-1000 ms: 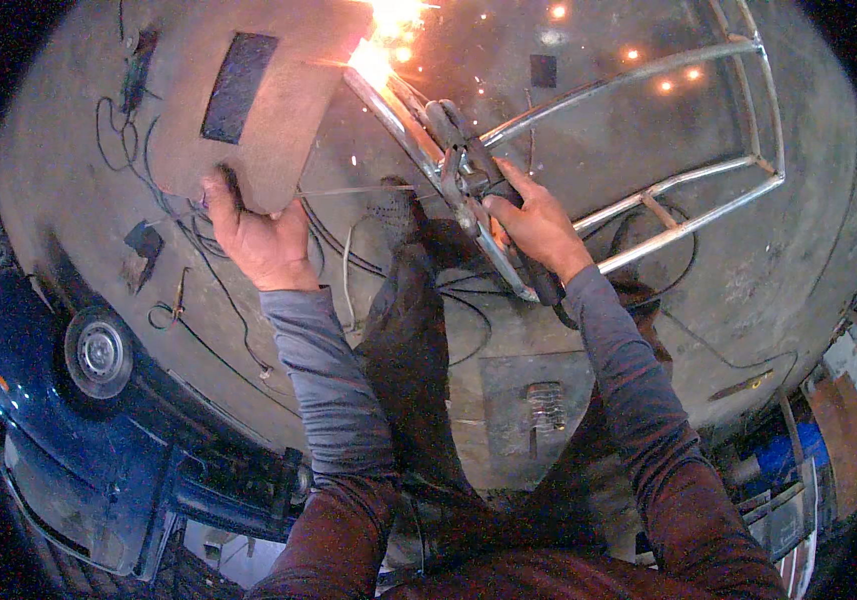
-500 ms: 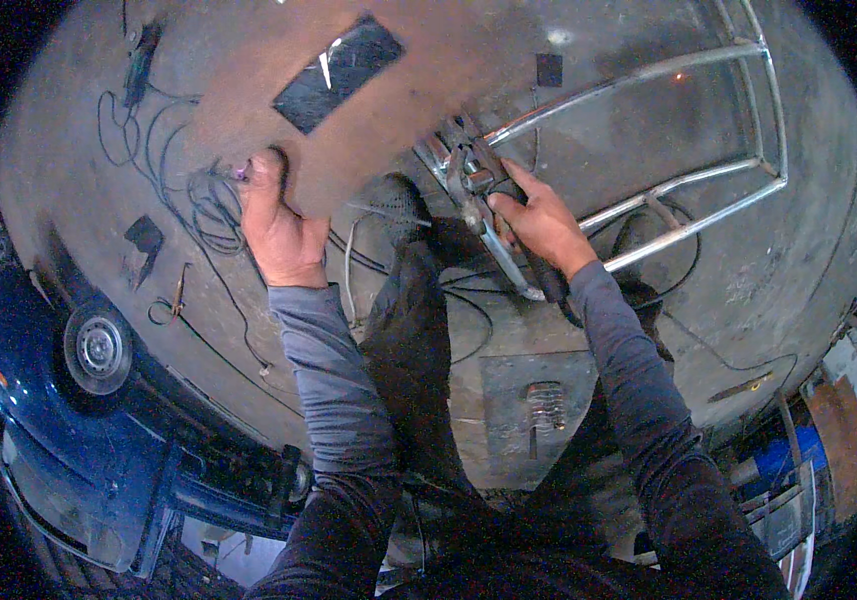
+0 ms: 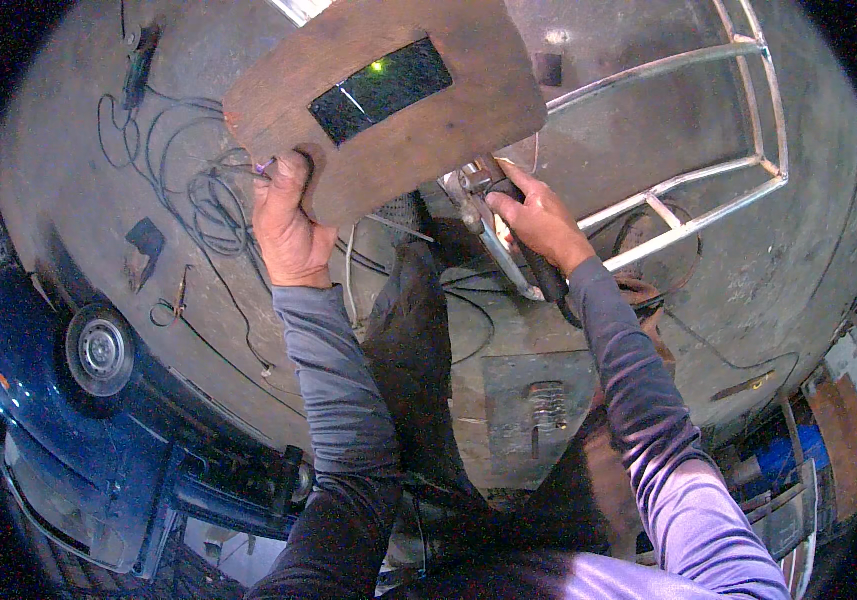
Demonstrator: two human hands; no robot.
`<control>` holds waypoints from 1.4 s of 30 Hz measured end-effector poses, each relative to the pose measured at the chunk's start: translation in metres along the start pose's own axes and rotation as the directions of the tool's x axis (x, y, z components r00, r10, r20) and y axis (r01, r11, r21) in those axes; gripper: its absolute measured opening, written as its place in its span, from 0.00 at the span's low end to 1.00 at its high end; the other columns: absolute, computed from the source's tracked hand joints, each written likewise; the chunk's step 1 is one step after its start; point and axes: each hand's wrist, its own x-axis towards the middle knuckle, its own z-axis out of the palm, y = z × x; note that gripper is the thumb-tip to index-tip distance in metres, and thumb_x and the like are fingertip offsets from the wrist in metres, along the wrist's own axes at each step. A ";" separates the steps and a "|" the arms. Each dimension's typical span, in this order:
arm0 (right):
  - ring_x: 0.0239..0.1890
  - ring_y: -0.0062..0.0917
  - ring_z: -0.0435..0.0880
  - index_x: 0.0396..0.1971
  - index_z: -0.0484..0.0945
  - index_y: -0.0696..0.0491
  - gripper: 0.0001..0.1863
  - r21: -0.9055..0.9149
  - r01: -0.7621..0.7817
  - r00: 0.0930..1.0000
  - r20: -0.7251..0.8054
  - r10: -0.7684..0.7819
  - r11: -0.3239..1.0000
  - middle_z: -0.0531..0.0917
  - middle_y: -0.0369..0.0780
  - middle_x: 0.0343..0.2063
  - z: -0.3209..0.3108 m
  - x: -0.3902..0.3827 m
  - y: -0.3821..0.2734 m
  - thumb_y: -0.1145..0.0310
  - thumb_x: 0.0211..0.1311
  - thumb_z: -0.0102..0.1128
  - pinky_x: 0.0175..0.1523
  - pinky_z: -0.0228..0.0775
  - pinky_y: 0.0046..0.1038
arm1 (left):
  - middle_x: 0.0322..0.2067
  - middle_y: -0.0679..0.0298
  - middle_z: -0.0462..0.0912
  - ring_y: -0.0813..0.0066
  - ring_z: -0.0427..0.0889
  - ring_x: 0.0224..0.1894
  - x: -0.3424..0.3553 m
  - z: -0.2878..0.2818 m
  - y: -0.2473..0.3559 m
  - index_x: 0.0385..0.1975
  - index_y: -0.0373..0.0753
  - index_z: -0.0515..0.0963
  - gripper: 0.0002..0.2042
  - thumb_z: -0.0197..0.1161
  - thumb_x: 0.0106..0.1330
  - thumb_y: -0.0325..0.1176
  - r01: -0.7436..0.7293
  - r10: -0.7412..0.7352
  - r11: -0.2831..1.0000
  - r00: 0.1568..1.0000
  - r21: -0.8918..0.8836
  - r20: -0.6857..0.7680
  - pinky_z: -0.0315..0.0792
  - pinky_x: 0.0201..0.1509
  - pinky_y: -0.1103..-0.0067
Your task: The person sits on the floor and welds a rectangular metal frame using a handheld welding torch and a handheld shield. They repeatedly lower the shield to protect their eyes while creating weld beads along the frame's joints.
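At ten o'clock the left hand [image 3: 292,230] grasps a brown handheld welding shield [image 3: 449,125], which stands at twelve, by its eight-o'clock corner. At two o'clock the right hand [image 3: 546,225] is wrapped around a black-handled electrode holder [image 3: 547,278]. A tubular metal frame [image 3: 776,115] spreads beyond it, toward two.

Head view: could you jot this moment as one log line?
Left hand: holds brown shield | Right hand: grips dark-handled tool | Shield: hides part of metal frame
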 end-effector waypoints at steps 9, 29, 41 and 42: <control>0.41 0.25 0.78 0.61 0.60 0.61 0.33 0.048 -0.130 0.982 0.142 0.122 0.990 0.75 0.48 0.51 -0.006 0.000 -0.009 0.63 0.58 0.57 0.39 0.73 0.23 | 0.37 0.65 0.78 0.72 0.77 0.40 -0.002 0.008 0.002 0.45 0.39 0.72 0.13 0.59 0.64 0.37 -0.005 0.005 0.999 1.000 0.033 -0.005 0.72 0.46 0.72; 0.39 0.38 0.81 0.61 0.63 0.54 0.34 -0.098 0.044 0.996 -0.069 -0.051 0.994 0.79 0.52 0.42 0.005 -0.002 0.006 0.56 0.56 0.58 0.47 0.72 0.32 | 0.47 0.62 0.75 0.65 0.75 0.50 0.013 0.010 0.011 0.49 0.38 0.71 0.18 0.56 0.65 0.42 -0.230 0.251 0.968 0.908 0.101 -0.334 0.69 0.54 0.68; 0.27 0.36 0.82 0.60 0.63 0.57 0.33 0.003 -0.087 0.996 0.024 0.087 0.996 0.81 0.51 0.37 0.007 -0.002 0.003 0.58 0.56 0.57 0.41 0.73 0.32 | 0.46 0.62 0.75 0.67 0.75 0.48 0.016 -0.009 0.007 0.48 0.36 0.72 0.18 0.53 0.67 0.44 -0.239 0.257 0.966 0.922 0.099 -0.290 0.71 0.51 0.72; 0.24 0.34 0.81 0.60 0.63 0.57 0.33 0.008 -0.087 0.996 0.019 0.086 0.996 0.81 0.50 0.35 0.006 -0.002 0.003 0.58 0.56 0.57 0.38 0.74 0.32 | 0.45 0.62 0.76 0.67 0.75 0.48 0.015 -0.011 0.007 0.47 0.37 0.73 0.16 0.55 0.66 0.42 -0.199 0.194 0.980 0.950 0.005 -0.244 0.70 0.52 0.70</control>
